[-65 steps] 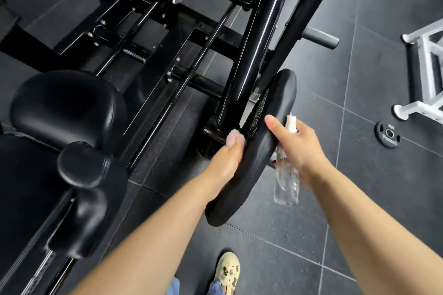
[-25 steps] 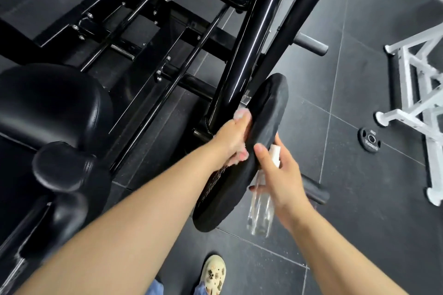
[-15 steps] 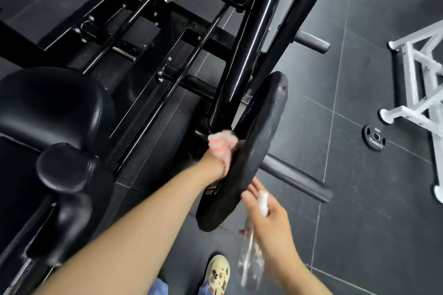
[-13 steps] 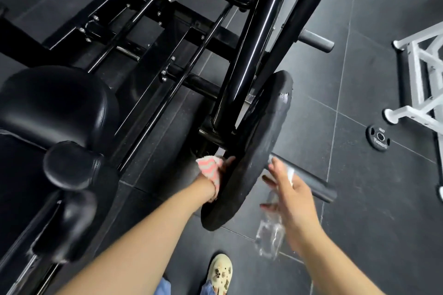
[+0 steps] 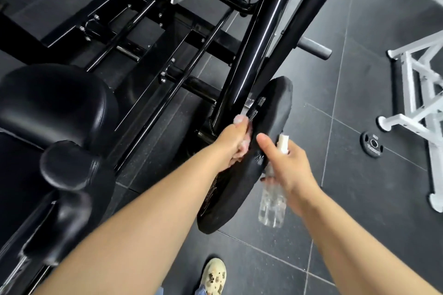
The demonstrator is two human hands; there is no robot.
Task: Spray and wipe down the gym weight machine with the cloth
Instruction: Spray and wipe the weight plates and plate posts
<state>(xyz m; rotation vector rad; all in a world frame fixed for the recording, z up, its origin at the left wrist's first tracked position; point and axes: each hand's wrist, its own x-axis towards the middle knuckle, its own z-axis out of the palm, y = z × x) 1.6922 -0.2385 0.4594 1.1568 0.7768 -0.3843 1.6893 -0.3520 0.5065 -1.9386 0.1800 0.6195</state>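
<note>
A black weight plate (image 5: 268,132) hangs edge-on at the side of the black weight machine (image 5: 249,60). My left hand (image 5: 233,145) presses a pink-and-white cloth (image 5: 241,119) against the plate's inner face; most of the cloth is hidden under the fingers. My right hand (image 5: 287,170) grips a clear spray bottle (image 5: 273,206) with a white nozzle, on the plate's outer side. Its thumb lies over the plate's rim.
Black padded seat and roller pads (image 5: 60,112) fill the left. A grey plate peg (image 5: 314,48) sticks out at the upper right. A white rack (image 5: 417,93) and a small plate (image 5: 372,144) on the dark tile floor lie to the right. My shoe (image 5: 214,278) shows below.
My left hand and the cloth have slid up the plate's inner face from lower down. My right hand with the bottle has risen and its thumb now lies over the rim.
</note>
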